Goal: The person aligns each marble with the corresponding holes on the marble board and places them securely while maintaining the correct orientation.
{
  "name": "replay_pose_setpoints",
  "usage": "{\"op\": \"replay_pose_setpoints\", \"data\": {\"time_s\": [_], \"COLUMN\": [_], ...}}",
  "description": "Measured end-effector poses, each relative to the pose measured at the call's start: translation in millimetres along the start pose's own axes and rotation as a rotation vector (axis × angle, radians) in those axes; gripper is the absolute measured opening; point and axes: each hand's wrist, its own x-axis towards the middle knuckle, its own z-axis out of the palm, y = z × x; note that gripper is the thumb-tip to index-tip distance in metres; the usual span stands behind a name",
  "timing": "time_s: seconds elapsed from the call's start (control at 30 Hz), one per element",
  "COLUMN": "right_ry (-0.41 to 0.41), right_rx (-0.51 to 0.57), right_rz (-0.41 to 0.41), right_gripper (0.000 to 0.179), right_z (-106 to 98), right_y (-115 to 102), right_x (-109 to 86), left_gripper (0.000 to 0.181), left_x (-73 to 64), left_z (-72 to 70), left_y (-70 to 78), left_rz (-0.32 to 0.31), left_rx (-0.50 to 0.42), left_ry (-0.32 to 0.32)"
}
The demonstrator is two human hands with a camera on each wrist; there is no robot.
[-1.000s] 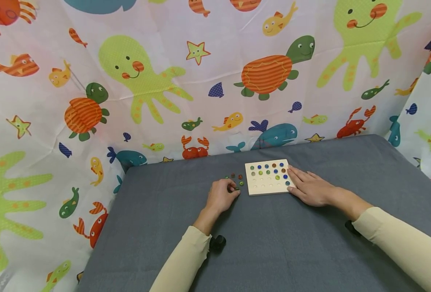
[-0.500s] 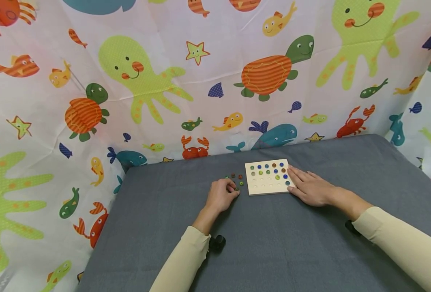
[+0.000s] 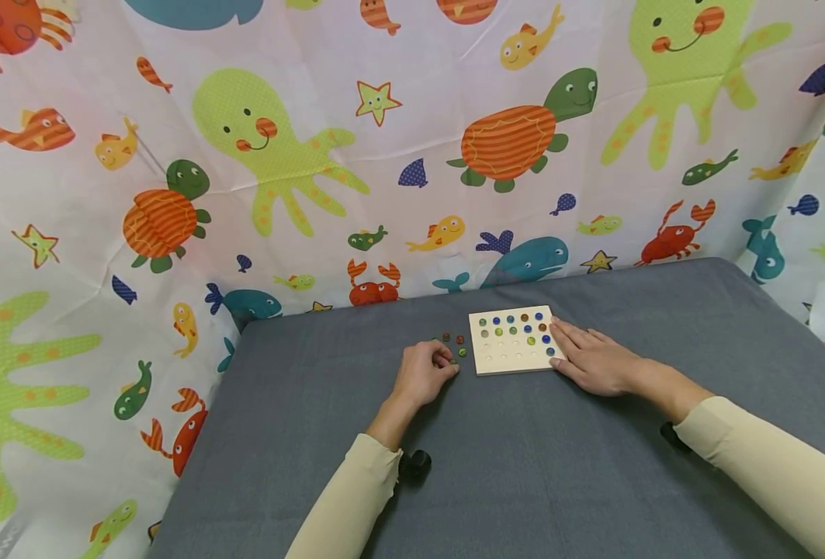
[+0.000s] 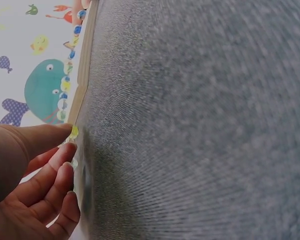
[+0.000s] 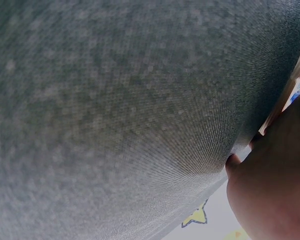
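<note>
Right now, from my distant seat, I see the left hand (image 3: 424,374) at the middle of the head view, its thumb and fingertips curled about a small yellow-green marble (image 4: 74,131); I cannot tell how firmly they press. Well apart from it, the right hand (image 3: 594,362) lies flat with fingers straight, touching the right edge of the pale board (image 3: 524,368). Other loose marbles, a red-brown one (image 3: 460,339) among them, sit just beside the left fingertips, left of the board.

I judge the marble light, hard and smooth, probably glass, so slipping or rolling worries me more than breaking. I would take it at its widest part, thumb and forefinger tips facing each other; a squeeze above the middle could shoot it away. The board looks stiff and light, apt to slide, so a flat hand at its edge suits it.

For room, I have only a narrow strip of grey cloth (image 3: 524,466) between the loose marbles and the board's left edge. Toward the top, the table's far edge meets the printed curtain (image 3: 398,182). My widest space opens at lower middle, between the sleeves (image 3: 768,458).
</note>
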Motion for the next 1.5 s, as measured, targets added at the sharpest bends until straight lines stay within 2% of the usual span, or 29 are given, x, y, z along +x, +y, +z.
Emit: {"op": "replay_pose_setpoints", "data": {"time_s": [0.33, 1.1, 1.5], "right_ry": [-0.001, -0.011, -0.005], "right_rx": [-0.001, 0.011, 0.006], "right_rz": [0.011, 0.008, 0.005], "right_gripper": [0.074, 0.076, 0.075], "right_z": [0.4, -3.5, -2.5], "right_y": [-2.3, -4.6, -5.0], "right_x": [-0.9, -2.5, -2.4], "left_gripper": [0.012, 0.017, 0.016], "left_x": [1.3, 1.3, 0.4], "left_z": [-1.9, -5.3, -2.3], "left_y": [2.9, 15.3, 18.8], "left_rz": [0.019, 0.048, 0.073], "left_rx": [-0.032, -0.084, -0.101], "left_ry": [-0.001, -0.061, -0.056]}}
